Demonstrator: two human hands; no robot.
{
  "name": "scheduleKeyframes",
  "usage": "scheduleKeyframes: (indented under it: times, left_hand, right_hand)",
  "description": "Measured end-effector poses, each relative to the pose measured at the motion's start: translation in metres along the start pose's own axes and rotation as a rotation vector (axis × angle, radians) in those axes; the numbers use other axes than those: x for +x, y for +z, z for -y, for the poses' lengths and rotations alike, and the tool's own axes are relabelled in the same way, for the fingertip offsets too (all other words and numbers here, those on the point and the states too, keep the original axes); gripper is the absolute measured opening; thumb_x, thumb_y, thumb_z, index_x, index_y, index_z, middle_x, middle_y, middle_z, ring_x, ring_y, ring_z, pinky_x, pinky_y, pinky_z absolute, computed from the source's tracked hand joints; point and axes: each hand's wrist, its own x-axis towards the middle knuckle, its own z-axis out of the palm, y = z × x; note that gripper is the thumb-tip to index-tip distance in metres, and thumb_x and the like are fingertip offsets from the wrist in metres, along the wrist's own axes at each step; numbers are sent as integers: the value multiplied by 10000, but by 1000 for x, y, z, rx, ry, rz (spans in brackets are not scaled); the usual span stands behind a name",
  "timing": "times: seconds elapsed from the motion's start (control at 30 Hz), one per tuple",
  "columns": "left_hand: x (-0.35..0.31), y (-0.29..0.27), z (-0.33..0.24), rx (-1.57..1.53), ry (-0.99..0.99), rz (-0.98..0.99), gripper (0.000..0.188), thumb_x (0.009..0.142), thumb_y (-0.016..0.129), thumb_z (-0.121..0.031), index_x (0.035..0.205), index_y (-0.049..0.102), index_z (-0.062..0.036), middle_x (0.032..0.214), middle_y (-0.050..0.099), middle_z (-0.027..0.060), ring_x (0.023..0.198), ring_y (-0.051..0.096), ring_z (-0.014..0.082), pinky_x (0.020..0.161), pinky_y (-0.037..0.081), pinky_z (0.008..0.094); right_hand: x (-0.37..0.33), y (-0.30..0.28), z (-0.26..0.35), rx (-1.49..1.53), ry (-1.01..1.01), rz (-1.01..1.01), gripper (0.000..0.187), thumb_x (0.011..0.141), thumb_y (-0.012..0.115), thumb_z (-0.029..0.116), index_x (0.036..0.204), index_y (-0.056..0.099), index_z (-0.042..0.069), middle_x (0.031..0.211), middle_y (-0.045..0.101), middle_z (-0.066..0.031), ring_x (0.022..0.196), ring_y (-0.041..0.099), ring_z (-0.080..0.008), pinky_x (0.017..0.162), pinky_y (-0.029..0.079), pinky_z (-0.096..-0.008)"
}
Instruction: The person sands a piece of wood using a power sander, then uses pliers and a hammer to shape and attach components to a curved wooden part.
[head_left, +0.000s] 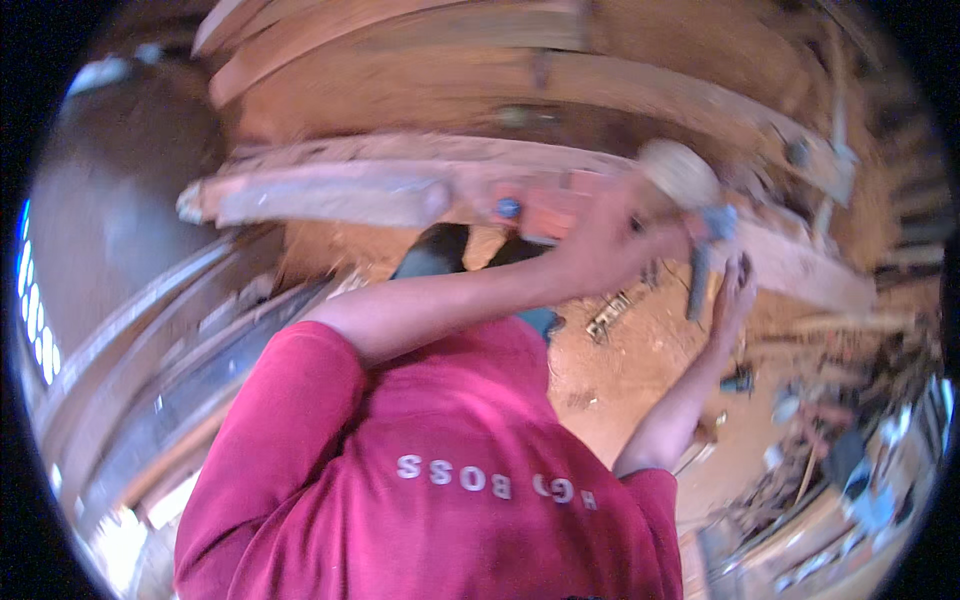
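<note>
Motion blurs both hands. Reaching across from the left, my left hand (612, 238) has its fingers curled at a pale, round-ended object (682, 174) and looks closed on it; its exact kind is unclear. Just right of those fingers is a tool with a bluish head (714, 222) and a dark bar hanging down (697, 285). My right hand (735, 290) is raised close beside that tool, fingertips upward. Smear hides whether it grips anything. Left of my left hand, a reddish block-like thing (550, 212) and a small blue round piece (508, 208) are on the wooden bench.
The long wooden bench (800, 262) runs across in front of me, bearing a thick pale plank (325, 203) at left. Curved boards (400, 60) lie beyond. A metal piece (608, 318) lies on the brown ground. Long timbers (180, 385) are at left, mixed clutter (850, 455) at right.
</note>
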Motion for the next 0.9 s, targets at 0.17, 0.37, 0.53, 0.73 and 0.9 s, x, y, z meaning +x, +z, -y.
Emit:
scheduleKeyframes:
  times: [0.17,0.37,0.53,0.73,0.9]
  left_hand:
    - [-68,-101,-20,555,481,284,418,722,787,-300,1036,606,-93,860,670,130,793,660,396,673,512,495]
    - [-172,-198,37,818,132,197,320,714,740,-249,973,595,-125,755,633,113,748,663,356,604,490,491]
    - [-193,-266,67,834,195,45,277,687,736,-242,916,613,-148,748,633,107,733,665,335,596,488,481]
    - [-188,-321,90,679,412,-220,355,657,751,-259,965,610,-152,785,657,71,734,655,346,611,504,477]
    - [-187,-357,106,658,417,-146,321,632,749,-270,832,539,-132,730,625,80,685,641,343,574,491,476]
  right_hand:
    - [-4,44,-116,-471,-135,89,526,777,785,256,1135,578,-68,1109,632,-282,1006,628,-339,876,499,-454]
    - [-12,59,-28,-363,67,230,369,848,700,273,1006,627,-52,781,659,-128,677,626,-227,628,505,-393]
    - [-104,78,71,-103,-262,-227,263,889,673,211,1011,586,-6,713,606,-68,555,578,-164,509,481,-306]
    - [-228,117,244,492,-170,123,178,927,658,74,1042,539,10,746,601,-77,604,607,-169,536,525,-314]
    - [-298,181,279,343,-72,104,224,870,714,11,1011,540,-2,742,601,-83,533,588,-174,484,528,-310]
